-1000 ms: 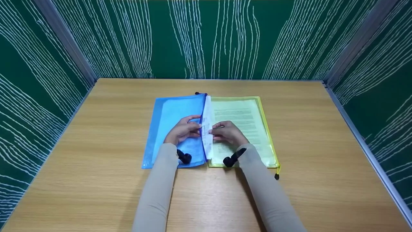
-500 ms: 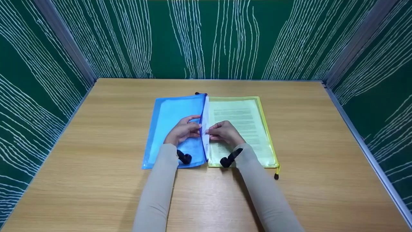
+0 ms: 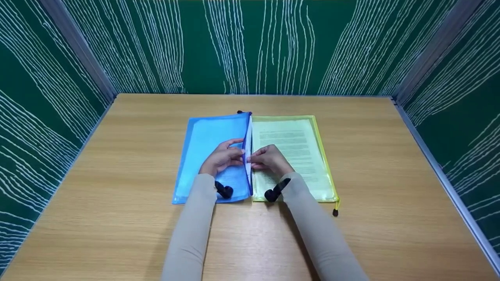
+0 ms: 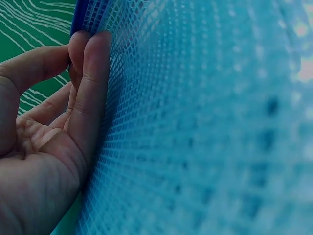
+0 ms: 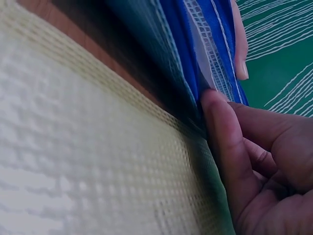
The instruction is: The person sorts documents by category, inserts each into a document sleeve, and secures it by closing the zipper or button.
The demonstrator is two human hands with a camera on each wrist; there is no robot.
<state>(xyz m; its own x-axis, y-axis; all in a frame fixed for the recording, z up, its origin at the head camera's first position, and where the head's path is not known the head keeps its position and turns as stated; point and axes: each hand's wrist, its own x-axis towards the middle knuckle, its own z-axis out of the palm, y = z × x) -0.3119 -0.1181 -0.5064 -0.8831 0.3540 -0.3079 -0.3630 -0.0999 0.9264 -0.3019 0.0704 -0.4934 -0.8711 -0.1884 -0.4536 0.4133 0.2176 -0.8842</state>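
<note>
A blue mesh zip pouch lies left of centre, its mouth facing right. My left hand pinches the upper side of that mouth; in the left wrist view its fingertips sit on the dark-blue edge. Only a narrow white strip of paper shows in the opening. My right hand pinches the paper's edge right at the mouth. The right wrist view has the paper between the two blue zip edges, fingertips against it. Under my right hand is a yellow mesh zip pouch with a printed sheet inside.
Both pouches lie side by side on a wooden table. A black-ended zip pull hangs off the yellow pouch's near right corner; another dark pull is at the blue pouch's far edge. Green panels with white lines enclose the table.
My right hand has moved left, sliding the paper deeper into the blue pouch, so the white strip has narrowed. My left hand has stayed at the pouch's mouth.
</note>
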